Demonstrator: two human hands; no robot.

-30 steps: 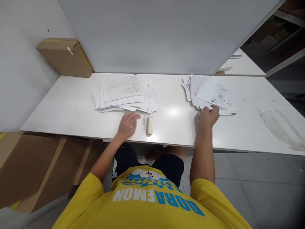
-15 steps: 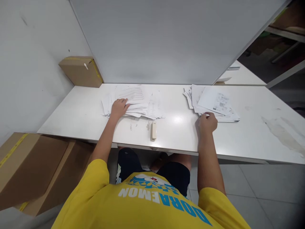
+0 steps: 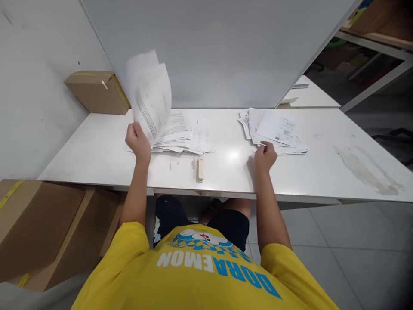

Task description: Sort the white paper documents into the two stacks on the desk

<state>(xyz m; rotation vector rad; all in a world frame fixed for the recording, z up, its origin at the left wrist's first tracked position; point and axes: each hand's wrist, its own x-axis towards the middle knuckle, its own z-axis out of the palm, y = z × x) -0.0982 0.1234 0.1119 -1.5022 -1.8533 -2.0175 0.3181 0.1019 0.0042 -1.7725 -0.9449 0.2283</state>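
Observation:
My left hand (image 3: pixel 138 141) is closed on printed paper sheets (image 3: pixel 151 97), raised and curling above the left paper pile (image 3: pixel 179 140). That pile lies loosely spread on the white table (image 3: pixel 229 176). My right hand (image 3: pixel 266 157) has its fingers pinched together at the near edge of the right paper pile (image 3: pixel 280 127). Whatever sits between those fingertips is hidden. A small cream stapler-like object (image 3: pixel 200 169) rests on the table between my hands, touched by neither.
A cardboard box (image 3: pixel 98 92) with yellow tape stands at the table's back left corner. Larger cardboard boxes (image 3: pixel 41 224) are below the left end. A grey panel (image 3: pixel 206 51) rises along the back edge. Another white surface (image 3: pixel 318 94) lies beyond it at right.
My left hand has lifted sheets off the left pile and swung them up and left. My right hand stays at the right pile's near edge. The whole view has shifted slightly.

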